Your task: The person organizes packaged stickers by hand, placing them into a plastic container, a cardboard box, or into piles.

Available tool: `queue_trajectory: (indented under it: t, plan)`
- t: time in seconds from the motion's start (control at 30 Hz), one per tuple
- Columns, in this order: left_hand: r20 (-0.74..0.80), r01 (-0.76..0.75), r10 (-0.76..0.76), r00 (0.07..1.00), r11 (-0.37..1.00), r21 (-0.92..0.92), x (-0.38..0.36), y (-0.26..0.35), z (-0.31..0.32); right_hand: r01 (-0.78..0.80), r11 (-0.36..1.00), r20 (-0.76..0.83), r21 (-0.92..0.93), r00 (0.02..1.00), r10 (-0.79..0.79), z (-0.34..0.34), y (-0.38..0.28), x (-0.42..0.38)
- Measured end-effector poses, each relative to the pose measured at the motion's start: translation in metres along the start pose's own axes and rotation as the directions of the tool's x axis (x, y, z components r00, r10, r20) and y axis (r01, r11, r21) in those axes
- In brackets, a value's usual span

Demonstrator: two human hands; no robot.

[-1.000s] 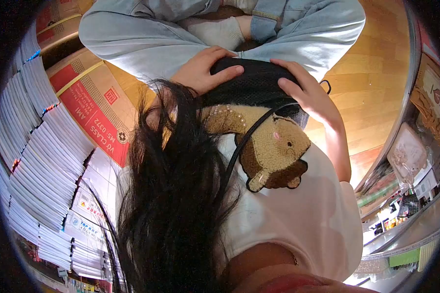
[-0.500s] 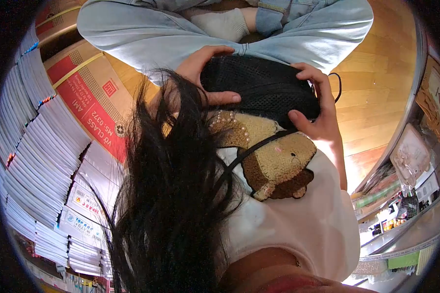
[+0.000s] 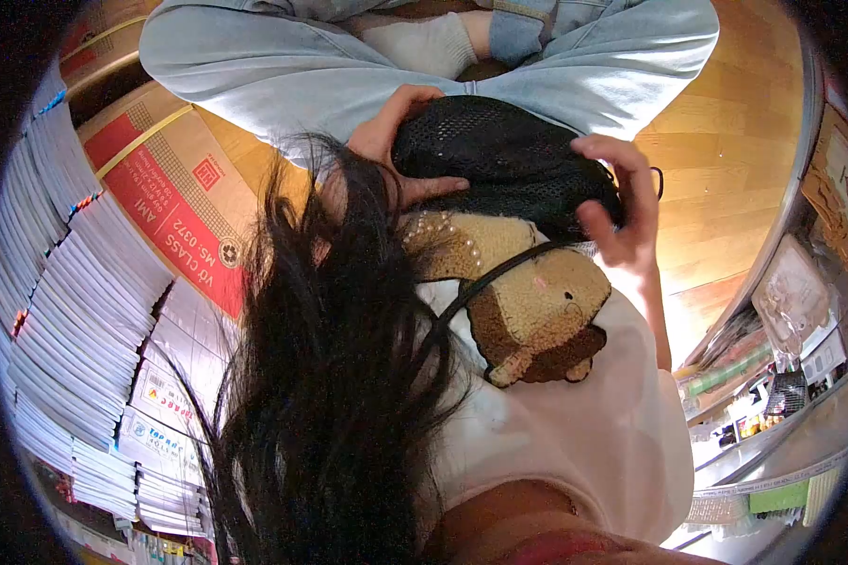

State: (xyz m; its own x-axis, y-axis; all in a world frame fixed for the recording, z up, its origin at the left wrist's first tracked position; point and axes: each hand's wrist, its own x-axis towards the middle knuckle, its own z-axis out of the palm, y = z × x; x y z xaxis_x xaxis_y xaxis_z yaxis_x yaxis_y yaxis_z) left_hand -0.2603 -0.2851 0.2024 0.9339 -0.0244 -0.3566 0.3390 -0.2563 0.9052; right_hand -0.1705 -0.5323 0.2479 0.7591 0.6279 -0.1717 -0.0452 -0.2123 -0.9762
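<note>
Hands (image 3: 383, 151) half-curled around mesh bag (image 3: 504, 146)

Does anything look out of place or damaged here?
Nothing looks spilled or damaged. The one odd thing is the long dark hair, which hangs down across the left side of the shirt and hides the left forearm. The black mesh item at the hands looks rumpled, perhaps just soft.

Mesh pouch (image 3: 499, 141) is black. Jeans (image 3: 273, 71) are light blue, shirt (image 3: 556, 443) white, animal patch (image 3: 537, 306) tan and brown. Box (image 3: 226, 188): brown and red, white-lettered. Floor (image 3: 716, 169): honey-yellow wood grain.
</note>
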Motion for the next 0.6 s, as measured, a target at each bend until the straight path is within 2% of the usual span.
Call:
queue_trajectory:
  t: [0.03, 0.07, 0.1, 0.17, 0.3, 0.37, 0.4, 0.47, 0.5, 0.57, 0.6]
  plan:
    - [-0.009, -0.011, 0.011, 1.000, 1.000, -0.008, 0.000, 0.001, 0.001, 0.028, 1.000, -0.023, 0.005, 0.999, -0.028, -0.002, 0.002, 0.003]
    - [-0.019, -0.022, 0.022, 1.000, 1.000, -0.015, -0.001, 0.002, 0.002, -0.113, 0.992, -0.132, 0.054, 0.984, 0.119, 0.002, -0.007, 0.007]
    - [-0.029, -0.034, 0.033, 0.999, 0.999, -0.022, -0.001, 0.003, 0.002, -0.278, 0.915, -0.132, 0.293, 0.936, 0.327, 0.001, -0.009, 0.012]
    - [-0.022, -0.036, 0.035, 0.999, 0.997, -0.066, -0.002, 0.000, 0.002, -0.302, 0.952, -0.007, 0.056, 0.953, 0.303, -0.013, 0.014, 0.023]
    - [-0.002, -0.082, 0.082, 0.997, 0.985, -0.155, -0.003, -0.007, 0.000, -0.543, 0.815, 0.292, 0.205, 0.828, 0.478, -0.018, 0.024, 0.034]
    - [-0.008, -0.044, 0.044, 0.999, 0.950, -0.310, -0.006, -0.009, 0.004, -0.658, 0.696, 0.383, 0.287, 0.745, 0.547, -0.017, 0.023, 0.036]
    - [-0.007, -0.026, 0.025, 1.000, 0.923, -0.384, -0.006, -0.011, 0.006, -0.669, 0.724, 0.394, 0.169, 0.719, 0.573, -0.019, 0.022, 0.036]
    - [-0.089, -0.277, 0.267, 0.960, 0.836, -0.474, -0.003, -0.020, 0.014, -0.662, 0.746, 0.403, -0.074, 0.665, 0.629, -0.023, 0.020, 0.037]
    - [-0.139, -0.393, 0.377, 0.916, 0.766, -0.510, 0.000, -0.026, 0.018, -0.657, 0.751, 0.382, -0.068, 0.678, 0.628, -0.022, 0.015, 0.036]
    - [-0.192, -0.580, 0.606, 0.772, 0.548, -0.602, 0.022, -0.045, 0.022, -0.646, 0.761, 0.338, -0.055, 0.705, 0.623, -0.020, 0.005, 0.033]
    - [-0.186, -0.618, 0.654, 0.734, 0.528, -0.582, 0.026, -0.043, 0.020, -0.604, 0.797, 0.370, -0.001, 0.740, 0.561, -0.020, 0.005, 0.035]
